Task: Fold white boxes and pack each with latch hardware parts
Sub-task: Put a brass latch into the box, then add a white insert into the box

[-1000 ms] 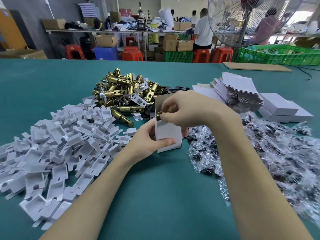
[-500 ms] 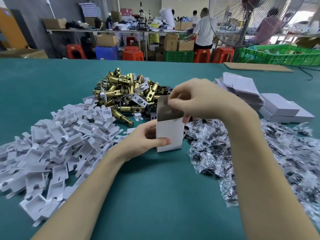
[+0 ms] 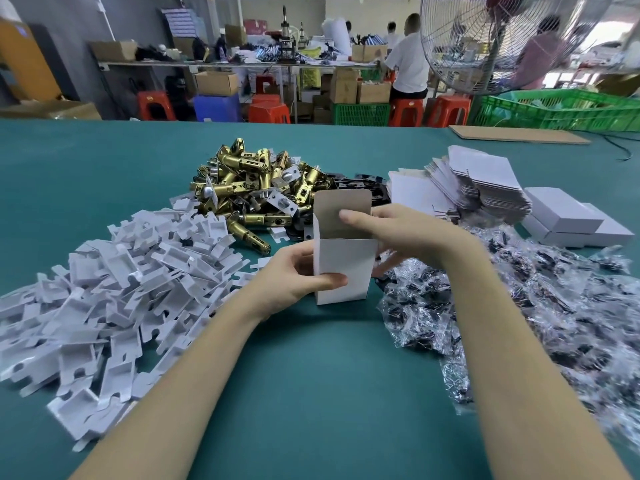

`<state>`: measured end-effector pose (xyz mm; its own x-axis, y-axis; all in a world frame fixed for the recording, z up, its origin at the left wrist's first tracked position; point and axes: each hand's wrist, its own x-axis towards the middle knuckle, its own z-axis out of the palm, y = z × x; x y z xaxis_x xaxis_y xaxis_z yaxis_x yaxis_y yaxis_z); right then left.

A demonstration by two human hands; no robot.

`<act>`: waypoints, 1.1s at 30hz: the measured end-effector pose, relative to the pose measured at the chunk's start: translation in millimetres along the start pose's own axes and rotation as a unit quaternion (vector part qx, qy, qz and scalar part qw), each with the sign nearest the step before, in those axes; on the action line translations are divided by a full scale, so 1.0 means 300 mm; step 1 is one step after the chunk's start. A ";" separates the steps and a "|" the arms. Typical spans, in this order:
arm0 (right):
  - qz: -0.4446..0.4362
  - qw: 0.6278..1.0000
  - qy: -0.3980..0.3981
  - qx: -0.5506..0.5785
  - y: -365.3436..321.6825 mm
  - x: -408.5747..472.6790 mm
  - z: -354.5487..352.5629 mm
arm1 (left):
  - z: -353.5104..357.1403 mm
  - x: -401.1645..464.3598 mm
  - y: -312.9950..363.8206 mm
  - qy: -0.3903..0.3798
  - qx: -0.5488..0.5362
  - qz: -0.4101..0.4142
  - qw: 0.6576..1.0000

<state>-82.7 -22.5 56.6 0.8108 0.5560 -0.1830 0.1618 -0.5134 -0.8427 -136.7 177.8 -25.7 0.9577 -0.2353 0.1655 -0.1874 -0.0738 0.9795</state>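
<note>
A small white box (image 3: 346, 268) stands upright on the green table (image 3: 311, 375), its brown-lined top flap raised. My left hand (image 3: 294, 275) grips the box's lower left side, thumb across the front. My right hand (image 3: 398, 230) is at the box's right side, its thumb on the inner face of the top flap; its fingers pass behind the box. Behind the box lies a heap of brass latch bolts (image 3: 256, 188). White cardboard inserts (image 3: 114, 289) are piled at the left, and bagged dark parts (image 3: 519, 306) at the right.
Flat unfolded box blanks (image 3: 481, 181) are stacked at the back right, with closed white boxes (image 3: 571, 220) beside them. A brown cardboard sheet (image 3: 519, 135) lies near the far edge. A fan, green crates, stools and people are beyond the table.
My right hand dropped from above the box mouth down to the box's right side, thumb now on the flap. The brass part it pushed in is out of sight. The left hand kept its grip.
</note>
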 end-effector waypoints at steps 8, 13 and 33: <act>-0.007 0.992 -0.122 0.023 0.081 0.010 -0.035 | -0.028 0.006 0.038 -0.031 0.037 -0.030 0.998; -0.006 0.992 -0.127 -0.002 0.098 0.007 -0.050 | -0.081 -0.001 0.101 -0.054 0.131 -0.073 0.987; -0.019 0.993 -0.118 0.005 0.040 0.013 0.020 | -0.152 0.011 0.063 0.140 0.535 -0.151 0.820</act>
<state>-81.1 -22.5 42.7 0.6493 0.7136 -0.2629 0.1843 -0.4831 -0.8560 -127.3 219.8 -1.3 0.9803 0.1706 0.0995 0.1269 -0.9300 0.3449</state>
